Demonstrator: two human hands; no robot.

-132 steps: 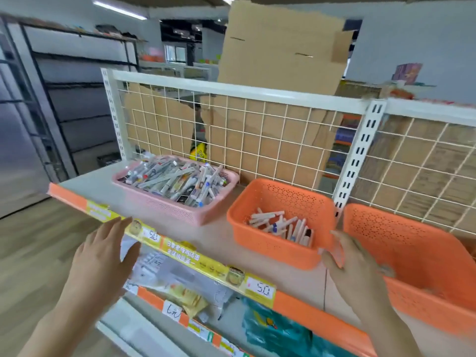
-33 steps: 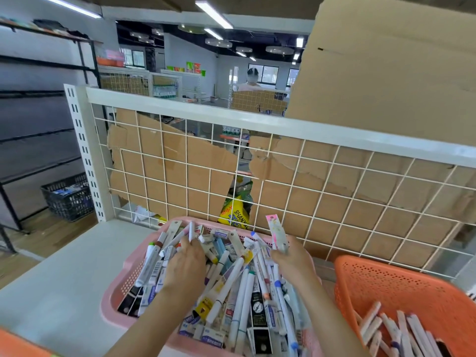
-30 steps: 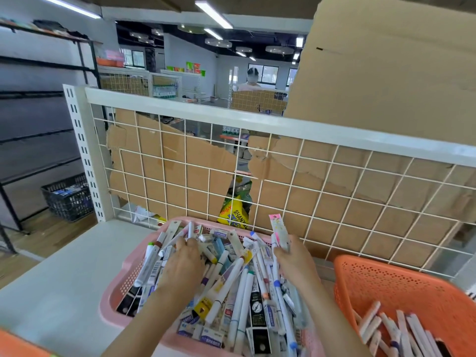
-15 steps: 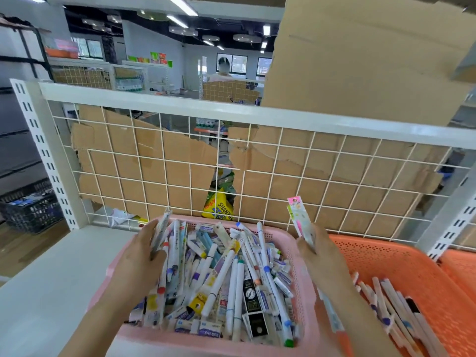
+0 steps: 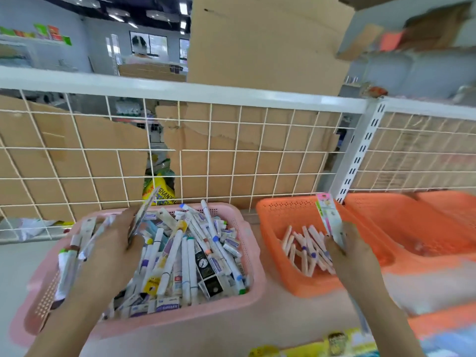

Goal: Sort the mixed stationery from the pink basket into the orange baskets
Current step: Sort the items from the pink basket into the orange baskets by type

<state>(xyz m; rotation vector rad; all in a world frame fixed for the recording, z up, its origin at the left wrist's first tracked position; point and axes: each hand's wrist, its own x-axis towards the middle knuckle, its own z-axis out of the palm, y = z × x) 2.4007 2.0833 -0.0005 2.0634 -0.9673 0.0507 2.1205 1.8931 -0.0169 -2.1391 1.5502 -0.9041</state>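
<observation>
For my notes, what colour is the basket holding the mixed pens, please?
The basket is pink; head view shows it.

left hand (image 5: 108, 251): grips flat pack (image 5: 144, 215) | right hand (image 5: 353, 251): grips pink-topped pack (image 5: 329, 217)

Perforated plastic pink basket (image 5: 253, 256); white wire grid (image 5: 231, 150); matt brown cardboard (image 5: 265, 39).

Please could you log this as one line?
left hand: grips slim packet over pink basket | right hand: grips pink-topped packet over nearer orange basket
</observation>
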